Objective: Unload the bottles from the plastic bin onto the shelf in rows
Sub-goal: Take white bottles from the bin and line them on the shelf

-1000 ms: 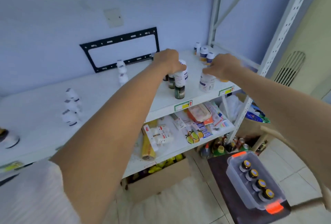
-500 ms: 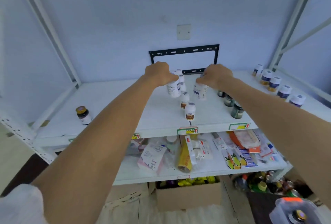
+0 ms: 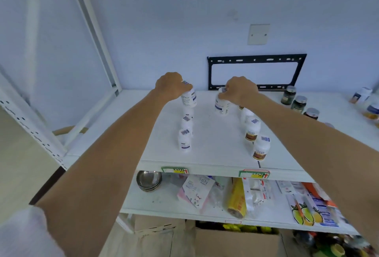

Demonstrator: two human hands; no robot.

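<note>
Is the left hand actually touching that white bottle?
Touching. The head view shows the left hand closed over the cap of the white bottle.

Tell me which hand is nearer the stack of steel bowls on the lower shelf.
Left. The left hand is above the steel bowls, slightly to their right; the right hand is farther right, across the upper shelf.

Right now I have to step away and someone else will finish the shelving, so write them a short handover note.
Left hand grips a white bottle from the top, at the back of the left row.
Right hand grips another white bottle the same way, behind the right row.
Done: both rows started on the top shelf; dark jars stand further right.
Left: release both, fetch more. The bin is out of view.
</note>
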